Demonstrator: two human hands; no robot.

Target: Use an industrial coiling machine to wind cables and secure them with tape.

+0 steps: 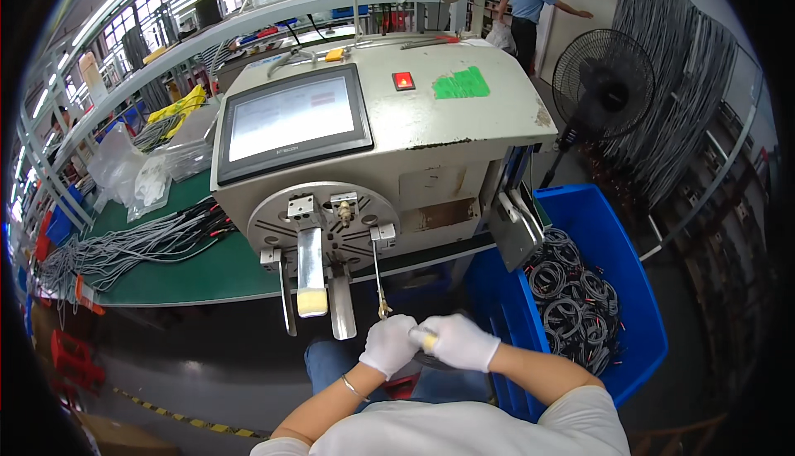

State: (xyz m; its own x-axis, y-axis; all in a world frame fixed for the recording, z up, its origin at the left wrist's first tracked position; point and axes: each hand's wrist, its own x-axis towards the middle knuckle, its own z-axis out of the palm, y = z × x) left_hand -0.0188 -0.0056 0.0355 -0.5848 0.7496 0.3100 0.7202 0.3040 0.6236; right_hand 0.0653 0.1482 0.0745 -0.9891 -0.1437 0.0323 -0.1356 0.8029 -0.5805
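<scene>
"While the left hand (390, 346) and right hand (460, 342) meet before the wheel (352, 241), how's their grip?"

"Curled; whether pinching the yellowish piece (428, 341) between them, I can't tell."

"Around them?"

"Metal prongs (311, 257) just ahead; blue bin (642, 323) of coiled cables (570, 311) at right."

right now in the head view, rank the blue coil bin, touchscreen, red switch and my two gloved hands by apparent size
Blue coil bin
Touchscreen
Left hand and right hand, too alike to rank
Red switch
</scene>
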